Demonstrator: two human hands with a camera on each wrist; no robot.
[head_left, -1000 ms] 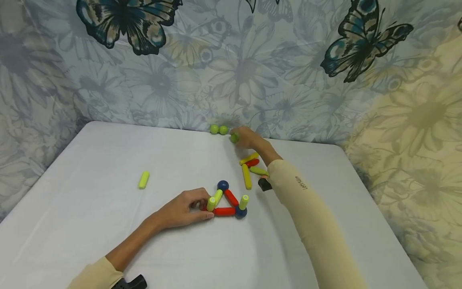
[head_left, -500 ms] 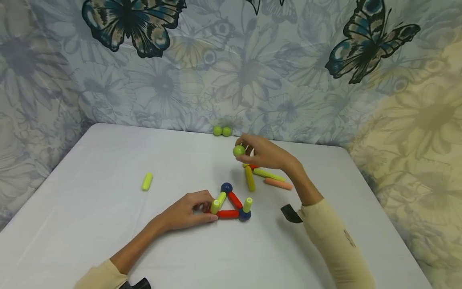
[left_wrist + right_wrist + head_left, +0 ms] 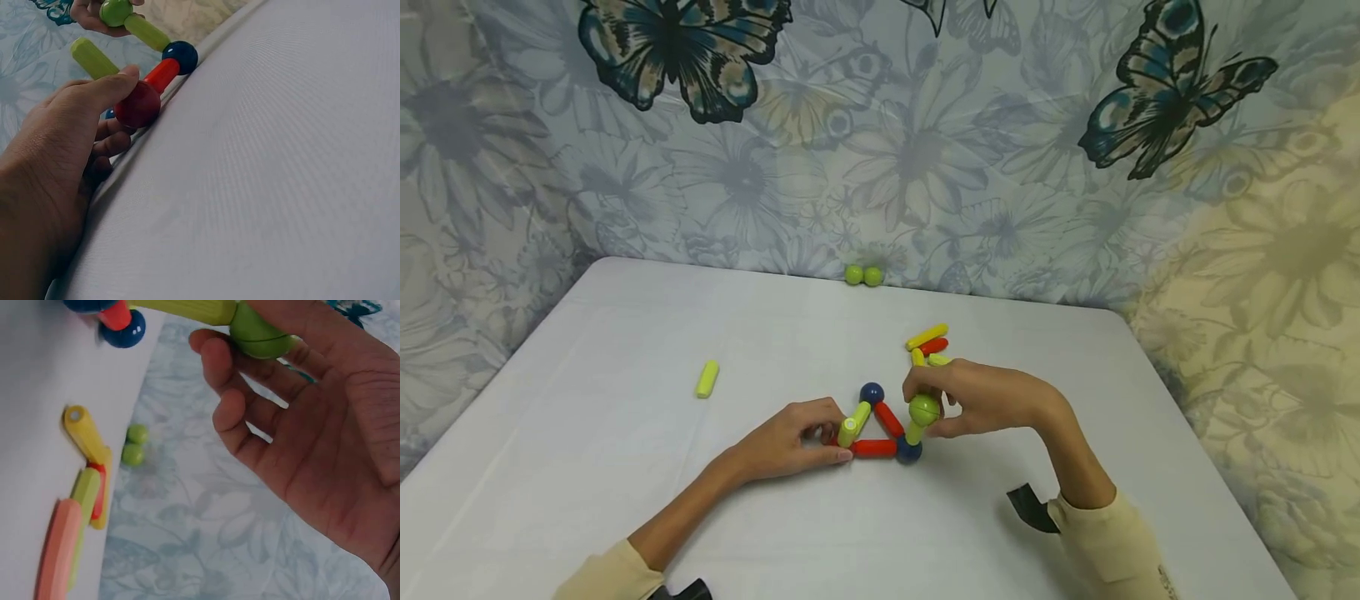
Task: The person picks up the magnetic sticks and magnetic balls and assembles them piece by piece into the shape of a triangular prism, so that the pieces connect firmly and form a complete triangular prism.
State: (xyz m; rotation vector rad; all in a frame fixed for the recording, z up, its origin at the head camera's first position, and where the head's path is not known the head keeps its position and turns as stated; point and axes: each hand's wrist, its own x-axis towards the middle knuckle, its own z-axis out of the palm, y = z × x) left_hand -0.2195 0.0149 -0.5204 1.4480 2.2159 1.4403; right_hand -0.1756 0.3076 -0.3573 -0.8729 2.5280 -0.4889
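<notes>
On the white table lies a triangle of rods and balls. Its corners are a dark blue ball [image 3: 872,393], another blue ball [image 3: 908,451] and a red ball [image 3: 139,105]. My left hand [image 3: 797,437] holds the red ball at the left corner, from which a short yellow-green rod [image 3: 847,432] stands up. A second yellow-green rod [image 3: 148,33] rises from the right blue ball. With fingers and thumb, my right hand [image 3: 988,398] pinches a green ball [image 3: 924,409] at that rod's top end; ball and rod meet there. Red rods [image 3: 875,448] form two sides of the triangle.
Behind my right hand lie loose rods: a yellow one [image 3: 927,336], a red one [image 3: 935,346] and, in the right wrist view, an orange one [image 3: 59,550]. Two green balls [image 3: 862,276] sit at the table's back edge. A lone yellow-green rod [image 3: 707,379] lies at left.
My right hand has picked up a green ball from the back edge and brought it forward onto the upright rod at the right corner. My left hand stays on the red ball.
</notes>
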